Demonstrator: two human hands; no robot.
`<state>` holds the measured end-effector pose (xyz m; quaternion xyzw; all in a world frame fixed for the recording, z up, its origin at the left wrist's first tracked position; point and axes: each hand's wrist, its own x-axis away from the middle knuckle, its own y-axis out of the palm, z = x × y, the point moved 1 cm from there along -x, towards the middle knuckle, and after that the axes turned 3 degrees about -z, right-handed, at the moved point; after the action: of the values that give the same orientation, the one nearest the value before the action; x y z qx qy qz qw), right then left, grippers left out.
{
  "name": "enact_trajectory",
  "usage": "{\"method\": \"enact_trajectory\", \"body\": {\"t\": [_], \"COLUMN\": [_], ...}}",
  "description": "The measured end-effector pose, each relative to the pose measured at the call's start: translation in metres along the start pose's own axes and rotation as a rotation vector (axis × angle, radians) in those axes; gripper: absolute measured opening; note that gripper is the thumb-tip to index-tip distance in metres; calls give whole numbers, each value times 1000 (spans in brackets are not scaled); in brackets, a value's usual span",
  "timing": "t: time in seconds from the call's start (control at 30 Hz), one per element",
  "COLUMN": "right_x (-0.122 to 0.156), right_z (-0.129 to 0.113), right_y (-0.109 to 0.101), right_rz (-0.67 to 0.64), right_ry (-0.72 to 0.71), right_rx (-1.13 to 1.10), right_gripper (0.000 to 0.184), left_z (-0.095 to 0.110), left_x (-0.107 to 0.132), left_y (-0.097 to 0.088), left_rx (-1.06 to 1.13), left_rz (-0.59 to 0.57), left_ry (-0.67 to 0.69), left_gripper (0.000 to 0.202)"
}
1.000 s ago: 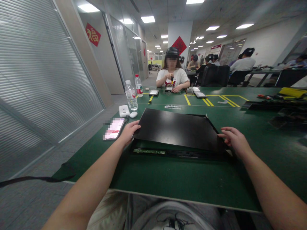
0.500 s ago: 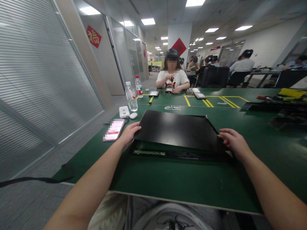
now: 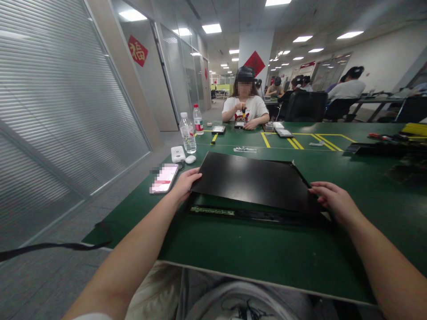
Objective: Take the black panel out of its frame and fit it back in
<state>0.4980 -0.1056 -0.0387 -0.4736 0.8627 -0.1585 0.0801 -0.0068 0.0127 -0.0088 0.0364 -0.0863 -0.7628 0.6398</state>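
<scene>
A glossy black LCD screen panel [image 3: 250, 180] is raised at a slant over the green table in front of me. My left hand [image 3: 187, 183] is closed on its left edge, thumb on top and the other fingers partly hidden beneath. On the right, my right hand [image 3: 328, 198] pinches the panel's edge close to the near corner. Below the panel's near edge lies a long black strip [image 3: 267, 216], with a green circuit board [image 3: 212, 211] at its left end. Whether strip and panel are joined is hidden.
A phone [image 3: 165, 178], a white box-shaped device [image 3: 178, 154] and two water bottles [image 3: 188, 135] stand to the left. Across the table [image 3: 207, 242], a co-worker [image 3: 245, 106] handles a small drive-like unit. Dark parts [image 3: 376, 151] and tools are piled at far right.
The whole view has shifted slightly, so everything sits a little further right. Both hands keep their hold on the panel, which stays at nearly the same slant.
</scene>
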Motion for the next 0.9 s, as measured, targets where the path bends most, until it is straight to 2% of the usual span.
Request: {"method": "enact_trajectory", "body": {"t": [0.13, 0.47, 0.67, 0.9], "right_x": [3, 5, 1, 0], "right_z": [-3, -3, 2, 0], "right_y": [0, 0, -2, -3], "right_rz": [17, 48, 22, 40], "right_ry": [32, -20, -32, -7], "right_rx": [36, 129, 90, 83], "right_gripper": [38, 43, 42, 42], "left_z": [-1, -6, -10, -15], "left_x": [1, -2, -8, -12], "left_y": [3, 0, -10, -17], "left_rx": [2, -44, -381, -663], "left_rz": [4, -4, 111, 37], "left_ry": [8, 40, 171, 214], "left_gripper": [30, 41, 33, 33]}}
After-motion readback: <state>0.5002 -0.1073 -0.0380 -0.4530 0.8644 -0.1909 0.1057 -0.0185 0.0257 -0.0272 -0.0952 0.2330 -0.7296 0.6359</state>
